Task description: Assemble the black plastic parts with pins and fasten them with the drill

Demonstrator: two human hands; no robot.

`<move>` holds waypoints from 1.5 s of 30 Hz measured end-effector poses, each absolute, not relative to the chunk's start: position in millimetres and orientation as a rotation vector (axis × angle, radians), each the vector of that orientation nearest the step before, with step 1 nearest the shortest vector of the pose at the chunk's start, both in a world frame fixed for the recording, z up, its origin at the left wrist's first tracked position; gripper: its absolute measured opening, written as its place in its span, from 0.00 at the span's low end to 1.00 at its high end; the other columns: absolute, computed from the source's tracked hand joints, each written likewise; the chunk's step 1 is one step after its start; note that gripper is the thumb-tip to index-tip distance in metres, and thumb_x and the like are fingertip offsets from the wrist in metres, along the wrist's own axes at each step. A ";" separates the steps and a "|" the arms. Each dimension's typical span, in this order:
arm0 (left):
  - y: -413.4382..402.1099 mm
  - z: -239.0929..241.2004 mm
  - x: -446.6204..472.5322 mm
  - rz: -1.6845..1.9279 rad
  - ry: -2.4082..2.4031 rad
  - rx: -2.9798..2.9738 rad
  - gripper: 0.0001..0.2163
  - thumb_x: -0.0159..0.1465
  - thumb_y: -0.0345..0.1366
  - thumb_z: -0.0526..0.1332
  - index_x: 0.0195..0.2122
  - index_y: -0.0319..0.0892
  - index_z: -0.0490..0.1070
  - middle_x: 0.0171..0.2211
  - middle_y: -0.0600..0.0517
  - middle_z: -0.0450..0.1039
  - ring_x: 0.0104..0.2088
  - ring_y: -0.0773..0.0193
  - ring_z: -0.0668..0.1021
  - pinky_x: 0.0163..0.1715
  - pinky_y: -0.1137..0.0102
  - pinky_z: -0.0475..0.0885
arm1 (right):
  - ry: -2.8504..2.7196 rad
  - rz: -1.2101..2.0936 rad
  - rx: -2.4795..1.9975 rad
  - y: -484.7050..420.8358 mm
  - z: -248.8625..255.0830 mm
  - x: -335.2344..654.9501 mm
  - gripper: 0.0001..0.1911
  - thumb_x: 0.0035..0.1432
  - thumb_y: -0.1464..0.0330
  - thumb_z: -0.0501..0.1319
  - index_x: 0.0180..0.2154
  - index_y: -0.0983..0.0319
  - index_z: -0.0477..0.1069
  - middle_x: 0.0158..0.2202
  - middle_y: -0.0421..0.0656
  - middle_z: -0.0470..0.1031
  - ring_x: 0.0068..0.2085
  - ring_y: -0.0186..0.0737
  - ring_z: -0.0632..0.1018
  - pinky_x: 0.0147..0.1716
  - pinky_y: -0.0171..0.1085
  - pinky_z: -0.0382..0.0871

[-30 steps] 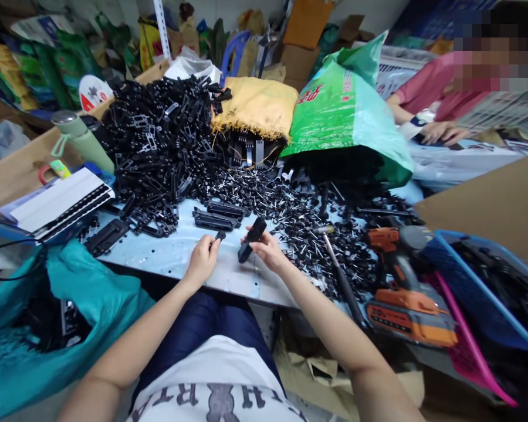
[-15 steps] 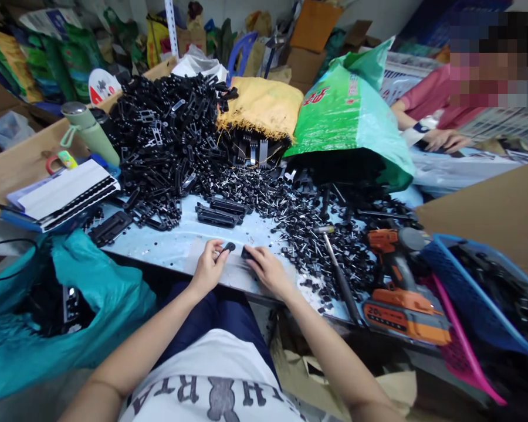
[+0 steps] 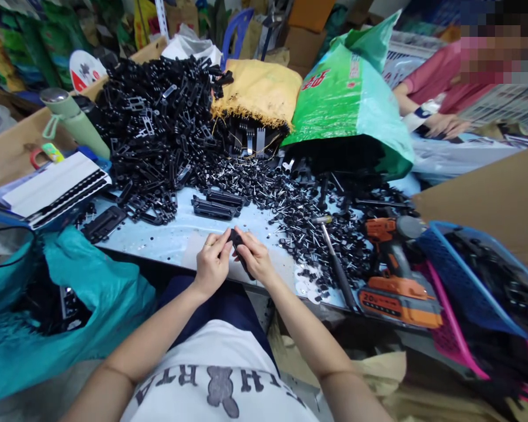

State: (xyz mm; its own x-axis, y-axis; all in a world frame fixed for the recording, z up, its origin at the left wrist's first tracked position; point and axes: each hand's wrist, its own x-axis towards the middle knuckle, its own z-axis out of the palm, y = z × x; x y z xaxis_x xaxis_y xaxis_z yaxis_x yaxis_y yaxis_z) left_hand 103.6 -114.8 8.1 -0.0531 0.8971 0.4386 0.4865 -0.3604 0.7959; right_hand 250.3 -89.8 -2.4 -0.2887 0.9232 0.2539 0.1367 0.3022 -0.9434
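Observation:
Over the front edge of the worktable, my left hand (image 3: 212, 264) and my right hand (image 3: 255, 255) meet fingertip to fingertip. Between them is a small, elongated black plastic part (image 3: 236, 238), pinched by both hands. Its lower end slants down beneath my right fingers, and much of it is covered. Whether it is one piece or two pressed together, I cannot tell. Just beyond my hands, a few long black plastic housings (image 3: 215, 208) lie side by side. Small black pieces with metal pins (image 3: 264, 184) are strewn behind and to the right.
A large heap of black parts (image 3: 145, 129) rises at back left. A hammer (image 3: 337, 264) and an orange cordless drill (image 3: 398, 275) lie at right, beside a blue basket (image 3: 479, 281). A teal bag (image 3: 114, 305) hangs at left. Across the table sits another person (image 3: 440, 76).
My hands were apart, each with a black piece; they have come together at the fingertips. The view has shifted slightly, so the table's things appear a little higher and further left.

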 end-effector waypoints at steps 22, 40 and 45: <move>-63.7 -22.6 95.6 0.258 1.323 2.693 0.14 0.62 0.26 0.52 0.47 0.44 0.68 0.35 0.48 0.71 0.40 0.59 0.72 0.54 0.52 0.58 | -1.691 -0.005 -2.362 172.9 26.3 388.0 0.31 0.59 0.60 0.55 0.59 0.68 0.52 0.54 0.61 0.60 0.54 0.57 0.63 0.47 0.49 0.60; -80.1 5.3 140.9 1.159 1.242 2.321 0.15 0.66 0.31 0.47 0.54 0.41 0.59 0.41 0.45 0.72 0.42 0.60 0.75 0.41 0.65 0.71 | -1.737 1.007 -0.994 -66.3 70.4 307.4 0.20 0.56 0.55 0.56 0.47 0.58 0.66 0.49 0.45 0.69 0.47 0.40 0.72 0.46 0.41 0.67; -84.8 -7.4 133.8 0.923 1.271 2.383 0.12 0.64 0.38 0.54 0.46 0.38 0.65 0.43 0.43 0.70 0.46 0.55 0.72 0.45 0.61 0.69 | -1.727 0.855 -1.118 -90.9 23.4 287.6 0.19 0.62 0.56 0.48 0.47 0.60 0.64 0.46 0.49 0.71 0.48 0.42 0.72 0.48 0.42 0.65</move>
